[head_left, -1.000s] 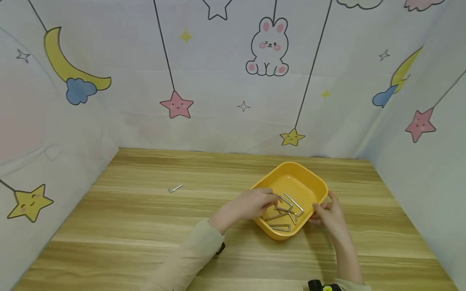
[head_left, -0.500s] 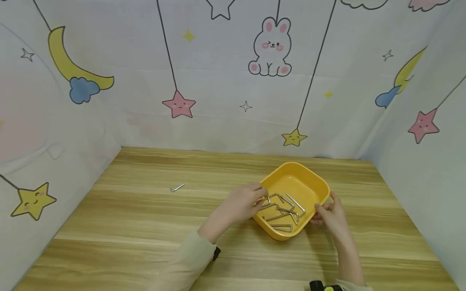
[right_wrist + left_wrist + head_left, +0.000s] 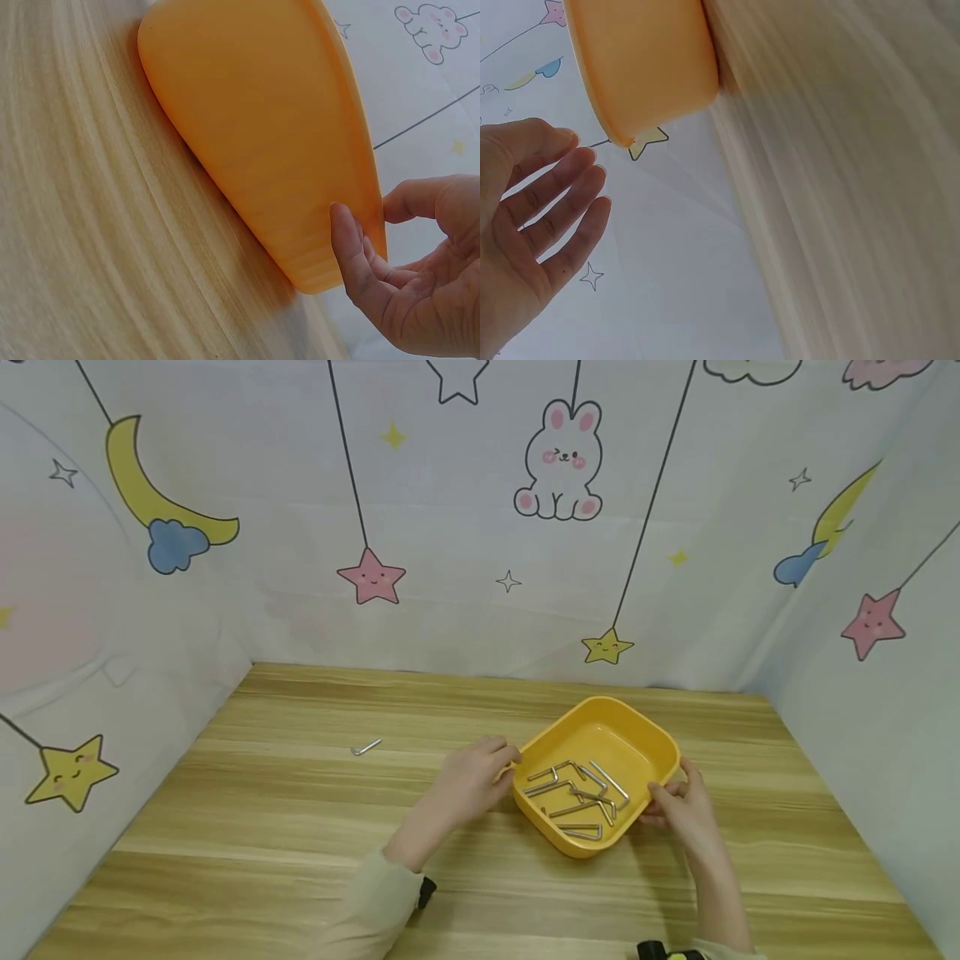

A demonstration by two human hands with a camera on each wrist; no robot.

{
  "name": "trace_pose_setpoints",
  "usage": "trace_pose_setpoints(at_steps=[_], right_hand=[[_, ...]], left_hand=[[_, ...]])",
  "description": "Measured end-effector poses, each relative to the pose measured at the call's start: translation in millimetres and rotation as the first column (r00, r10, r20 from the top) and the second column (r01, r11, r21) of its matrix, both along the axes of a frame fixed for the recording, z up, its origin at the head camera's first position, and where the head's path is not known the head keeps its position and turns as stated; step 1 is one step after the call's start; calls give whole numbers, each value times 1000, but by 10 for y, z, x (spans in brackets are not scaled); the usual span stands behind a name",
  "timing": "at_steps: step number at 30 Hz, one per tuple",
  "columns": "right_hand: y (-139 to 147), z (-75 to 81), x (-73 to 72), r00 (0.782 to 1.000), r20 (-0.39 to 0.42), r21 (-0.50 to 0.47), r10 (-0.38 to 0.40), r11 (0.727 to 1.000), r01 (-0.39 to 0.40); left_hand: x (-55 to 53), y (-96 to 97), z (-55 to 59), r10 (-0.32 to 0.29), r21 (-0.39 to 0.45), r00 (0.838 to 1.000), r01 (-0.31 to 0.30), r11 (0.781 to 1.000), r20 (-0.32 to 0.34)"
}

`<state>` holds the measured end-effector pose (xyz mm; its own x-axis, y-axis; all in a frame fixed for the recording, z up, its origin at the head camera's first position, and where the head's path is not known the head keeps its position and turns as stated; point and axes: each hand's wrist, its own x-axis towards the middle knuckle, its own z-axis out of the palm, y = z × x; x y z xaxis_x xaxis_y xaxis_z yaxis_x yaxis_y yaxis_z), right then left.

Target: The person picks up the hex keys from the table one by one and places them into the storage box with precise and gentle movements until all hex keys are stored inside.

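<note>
A yellow plastic tray [image 3: 630,739] stands on the table, turned at an angle. In it lie several silver L-shaped hex keys [image 3: 573,807], some crossing each other. My right hand [image 3: 681,802] pinches the tray's right rim between thumb and fingers; in the right wrist view the fingers [image 3: 352,247] press on its outer wall. Beside the tray's left corner is my left hand [image 3: 476,777], its fingers relaxed and holding nothing. The left wrist view shows its fingertips [image 3: 592,176] a little apart from the tray wall [image 3: 645,67].
A small bent metal piece [image 3: 366,747], like a short hex key, lies alone on the wooden table [image 3: 300,827] to the left. White cloth [image 3: 450,510] printed with stars, moons and a rabbit hangs around the back and sides.
My left hand has come out of the tray and moved left past its rim, leaving hex keys in the tray's left part. The right hand has kept its hold on the rim.
</note>
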<state>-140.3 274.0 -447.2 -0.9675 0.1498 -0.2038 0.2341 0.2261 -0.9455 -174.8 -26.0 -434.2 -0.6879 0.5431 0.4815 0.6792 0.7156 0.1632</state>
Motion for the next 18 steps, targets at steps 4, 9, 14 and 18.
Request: trace_pose_setpoints(at_steps=[4, 9, 14, 18], right_hand=[[-3, 2, -2, 1000, -6, -11, -5, 1000, 5], [-2, 11, -10, 1000, -12, -24, -11, 1000, 11], [3, 4, -15, 1000, -16, -27, -10, 1000, 10], [-2, -8, -14, 1000, -19, -26, -11, 1000, 10]], left_hand=[[-14, -109, -27, 41, -2, 999, -41, 999, -12], [-17, -242, -63, 69, -9, 998, -69, 998, 10], [-12, -358, -105, 92, -32, 996, -91, 995, 23], [-17, -471, -135, 95, -51, 995, -94, 994, 5]])
